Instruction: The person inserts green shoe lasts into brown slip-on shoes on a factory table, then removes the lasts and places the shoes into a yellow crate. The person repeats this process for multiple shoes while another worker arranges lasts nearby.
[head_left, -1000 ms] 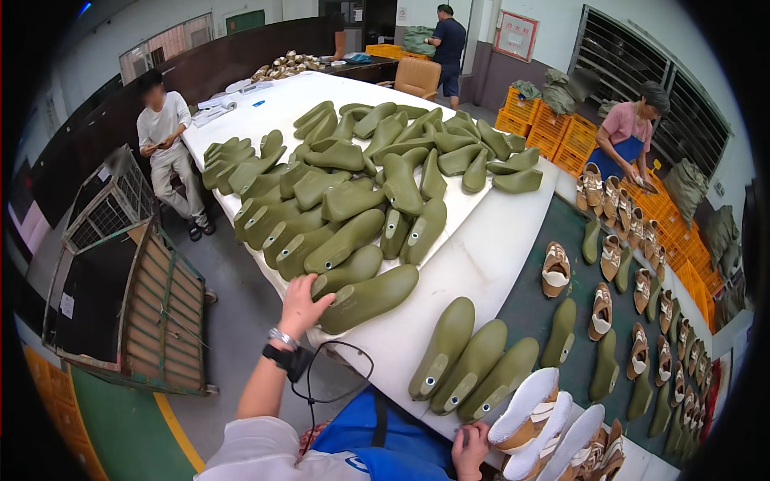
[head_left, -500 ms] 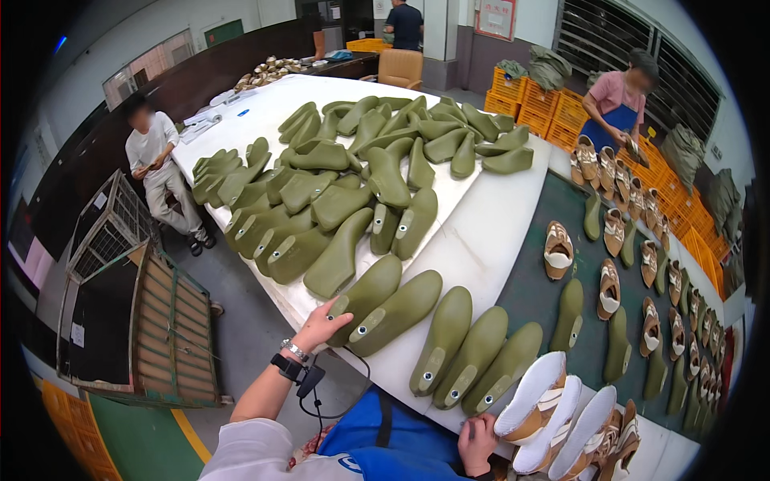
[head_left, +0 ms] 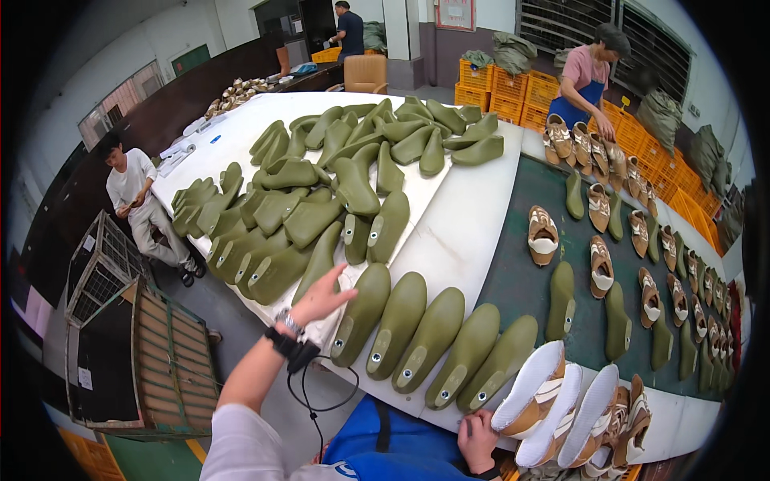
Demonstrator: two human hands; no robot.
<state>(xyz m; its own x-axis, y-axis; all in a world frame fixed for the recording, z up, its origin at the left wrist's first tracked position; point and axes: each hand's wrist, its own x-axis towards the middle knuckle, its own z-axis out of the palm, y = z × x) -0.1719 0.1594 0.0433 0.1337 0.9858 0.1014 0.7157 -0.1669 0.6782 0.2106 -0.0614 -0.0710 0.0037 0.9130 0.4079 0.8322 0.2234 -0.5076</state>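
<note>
Several green shoe lasts stand side by side along the near edge of the white table. My left hand (head_left: pixel 322 297) is open with fingers spread, beside the leftmost last (head_left: pixel 361 315) of that row and just short of the piled lasts (head_left: pixel 321 222). Nothing is in it. My right hand (head_left: pixel 478 441) rests at the table's near edge with its fingers curled; whether it holds anything is hidden. It lies between the rightmost last (head_left: pixel 501 361) of the row and a brown and white shoe (head_left: pixel 531 389) with a white sole, tipped on its side.
Brown shoes (head_left: pixel 601 267) and more lasts stand in rows on the dark green surface (head_left: pixel 513 232) at right. A wheeled cage cart (head_left: pixel 172 361) stands left. One person (head_left: pixel 136 196) leans there; another (head_left: pixel 581 88) handles shoes at far right before orange crates (head_left: pixel 507 88).
The two left lasts of the near row now stand closer to the other three. My left hand has let go of the leftmost one and moved up toward the pile.
</note>
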